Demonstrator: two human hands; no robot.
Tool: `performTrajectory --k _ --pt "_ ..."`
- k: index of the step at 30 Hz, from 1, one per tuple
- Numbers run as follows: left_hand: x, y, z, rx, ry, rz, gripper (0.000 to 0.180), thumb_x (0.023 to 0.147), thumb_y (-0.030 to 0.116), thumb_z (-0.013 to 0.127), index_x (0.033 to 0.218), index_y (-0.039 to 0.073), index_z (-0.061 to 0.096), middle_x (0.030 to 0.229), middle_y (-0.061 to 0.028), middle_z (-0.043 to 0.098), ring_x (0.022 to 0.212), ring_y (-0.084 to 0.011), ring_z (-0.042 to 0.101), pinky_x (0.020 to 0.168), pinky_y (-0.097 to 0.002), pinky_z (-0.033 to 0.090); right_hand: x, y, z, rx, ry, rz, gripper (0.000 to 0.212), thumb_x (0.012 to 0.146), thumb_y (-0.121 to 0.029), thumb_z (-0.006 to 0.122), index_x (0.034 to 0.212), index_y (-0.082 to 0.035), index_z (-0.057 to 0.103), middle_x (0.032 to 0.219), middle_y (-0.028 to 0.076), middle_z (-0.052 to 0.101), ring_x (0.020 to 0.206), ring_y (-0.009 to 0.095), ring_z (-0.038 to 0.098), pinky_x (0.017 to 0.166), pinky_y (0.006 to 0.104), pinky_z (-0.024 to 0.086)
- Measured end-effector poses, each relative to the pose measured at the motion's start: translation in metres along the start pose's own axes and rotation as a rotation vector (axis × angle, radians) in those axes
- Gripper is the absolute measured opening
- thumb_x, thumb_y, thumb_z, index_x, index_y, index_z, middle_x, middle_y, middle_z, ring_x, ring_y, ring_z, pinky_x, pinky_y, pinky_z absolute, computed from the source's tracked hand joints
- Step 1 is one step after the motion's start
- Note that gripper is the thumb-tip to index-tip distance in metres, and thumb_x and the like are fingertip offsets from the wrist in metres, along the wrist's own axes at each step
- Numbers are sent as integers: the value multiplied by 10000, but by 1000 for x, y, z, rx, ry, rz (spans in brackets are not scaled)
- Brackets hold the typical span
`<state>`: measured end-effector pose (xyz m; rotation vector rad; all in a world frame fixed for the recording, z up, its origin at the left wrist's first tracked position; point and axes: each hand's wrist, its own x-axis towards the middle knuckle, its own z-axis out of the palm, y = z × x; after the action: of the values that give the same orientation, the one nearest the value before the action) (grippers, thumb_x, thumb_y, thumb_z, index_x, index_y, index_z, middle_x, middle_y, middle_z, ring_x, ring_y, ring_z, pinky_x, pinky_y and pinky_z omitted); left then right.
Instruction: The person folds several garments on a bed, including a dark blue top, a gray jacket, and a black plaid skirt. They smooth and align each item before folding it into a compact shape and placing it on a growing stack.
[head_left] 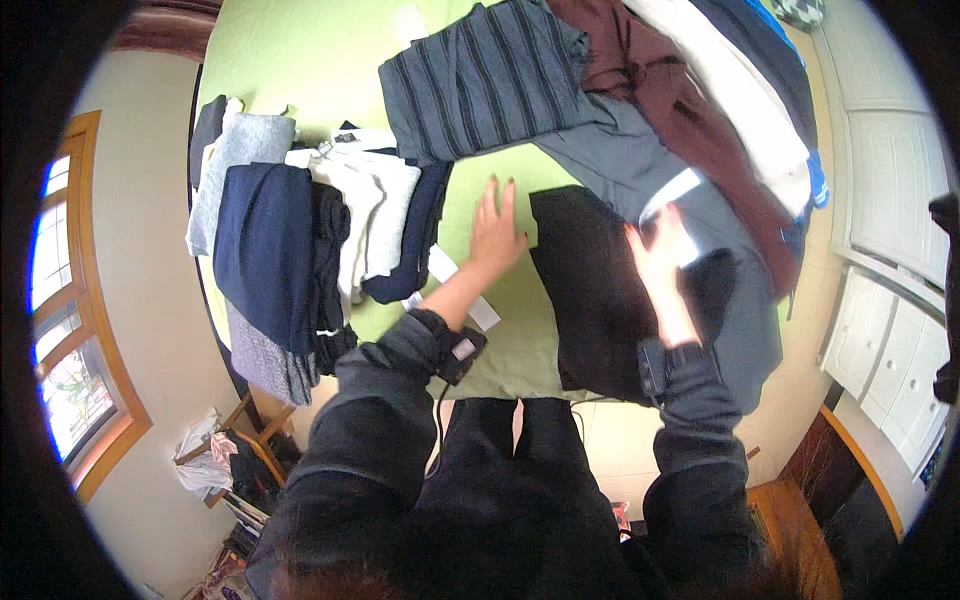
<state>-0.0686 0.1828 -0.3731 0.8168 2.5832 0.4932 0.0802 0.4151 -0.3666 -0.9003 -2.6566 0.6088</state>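
My left hand (497,230) hovers over the green bed cover, its fingers spread and nothing in them. Just beyond its fingertips lies a folded grey garment with dark stripes (485,80). To the right, my right hand (658,265) is over black folded trousers (590,300), its fingers smeared by motion. A white piece of paper or card (673,192) shows behind those fingers; whether they grip it is unclear. Grey cloth (610,160) spreads under and beyond the trousers. White paper strips (484,314) lie beside my left wrist.
Folded clothes are stacked at the left, including a navy garment (265,250), white ones (385,220) and grey knitwear (268,355). Maroon (690,120), white (740,95) and dark garments lie at the right. White cabinets (870,330) stand beyond the right edge.
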Motion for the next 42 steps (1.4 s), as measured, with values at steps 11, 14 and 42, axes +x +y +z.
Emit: performTrajectory --k 11,14,42 --pt "-101 76 90 -763 -348 -498 610 749 290 696 1167 -114 514 1195 -225 561 1114 -332 539 940 -377 417 -191 77 -71 -35 21 853 1122 593 -433 819 1414 -38 164 1337 314 346 1249 460 336 1002 510 331" --pt "-121 71 49 -1071 -380 -542 487 778 228 650 1137 -83 544 1123 -163 608 1019 -260 570 906 -349 423 -190 86 -90 -18 -169 784 631 709 -272 726 1220 5 483 1159 261 547 1094 397 515 916 426 412" --pt "-189 -11 -74 -1330 -369 -423 670 628 -34 613 1274 8 437 1162 -77 568 1064 -214 524 938 -312 393 -112 -134 -61 1170 -616 206 433 804 -121 675 1187 22 534 1143 108 583 1089 197 526 961 320 378"
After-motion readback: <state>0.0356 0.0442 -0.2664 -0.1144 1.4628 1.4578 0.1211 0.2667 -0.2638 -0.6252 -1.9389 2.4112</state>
